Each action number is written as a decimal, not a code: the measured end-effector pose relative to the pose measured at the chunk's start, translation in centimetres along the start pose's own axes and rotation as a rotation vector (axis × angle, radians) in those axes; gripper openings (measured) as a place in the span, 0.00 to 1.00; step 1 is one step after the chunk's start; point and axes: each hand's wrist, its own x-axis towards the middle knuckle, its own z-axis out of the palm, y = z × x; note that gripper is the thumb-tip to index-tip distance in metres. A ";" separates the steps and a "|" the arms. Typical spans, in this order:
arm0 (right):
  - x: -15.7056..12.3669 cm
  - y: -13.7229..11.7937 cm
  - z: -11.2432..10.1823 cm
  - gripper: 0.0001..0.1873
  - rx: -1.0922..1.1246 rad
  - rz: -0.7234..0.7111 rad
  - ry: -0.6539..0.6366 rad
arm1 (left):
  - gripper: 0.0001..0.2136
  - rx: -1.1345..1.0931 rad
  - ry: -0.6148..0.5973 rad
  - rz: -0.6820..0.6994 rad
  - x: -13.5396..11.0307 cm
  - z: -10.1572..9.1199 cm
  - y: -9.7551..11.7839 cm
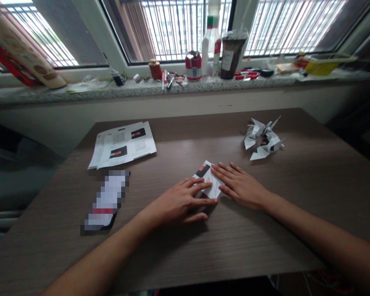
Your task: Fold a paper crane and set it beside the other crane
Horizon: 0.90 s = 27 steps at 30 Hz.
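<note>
A small folded piece of printed paper (207, 176) lies flat on the wooden table (265, 230) in front of me. My left hand (181, 202) rests on its lower left part, fingers stretched out and pressing down. From the right, my right hand (239, 186) lies flat against the paper's edge, fingers straight and together. Neither hand lifts the paper.
A stack of printed sheets (123, 144) lies at the table's left rear, a blurred flat object (106, 201) nearer me on the left. Folded paper shapes (263, 137) sit at the right rear. The windowsill (80, 92) holds a can (193, 65), bottles (211, 41), a dark cup (231, 53) and small items.
</note>
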 end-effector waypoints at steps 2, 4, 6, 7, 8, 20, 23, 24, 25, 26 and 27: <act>0.1 -0.2 -0.2 0.36 -0.002 0.003 0.004 | 0.22 -0.009 0.021 0.003 0.0 0.1 0.0; 0.2 -0.6 -0.5 0.36 0.001 0.002 0.034 | 0.22 -0.009 0.038 0.008 0.0 0.3 -0.1; 0.3 -1.1 -0.8 0.36 0.014 -0.006 0.075 | 0.21 0.003 0.043 0.014 0.0 0.5 -0.2; 0.3 -1.3 -0.9 0.36 0.024 -0.012 0.093 | 0.21 0.011 0.042 0.015 0.0 0.5 -0.2; 0.3 -1.4 -0.9 0.35 0.037 -0.017 0.105 | 0.21 0.019 0.040 0.015 0.0 0.6 -0.2; 0.2 -1.6 -0.6 0.32 0.192 -0.016 0.117 | 0.23 0.017 0.103 -0.021 0.1 1.1 -1.4; 0.3 -1.6 -0.8 0.32 0.217 -0.008 0.093 | 0.20 0.021 0.167 -0.095 -0.2 1.1 -2.6; 0.3 -1.5 -0.8 0.32 0.223 -0.007 0.082 | 0.19 0.021 0.175 -0.105 -0.3 1.1 -2.9; 0.3 -1.5 -0.9 0.32 0.227 -0.006 0.070 | 0.19 0.019 0.181 -0.111 -0.4 1.1 -3.2; 0.3 -1.5 -0.9 0.33 0.231 -0.006 0.059 | 0.18 0.012 0.186 -0.111 -0.5 1.1 -3.4; 0.3 -1.4 -0.9 0.33 0.235 -0.008 0.050 | 0.18 0.002 0.189 -0.108 -0.5 1.0 -3.6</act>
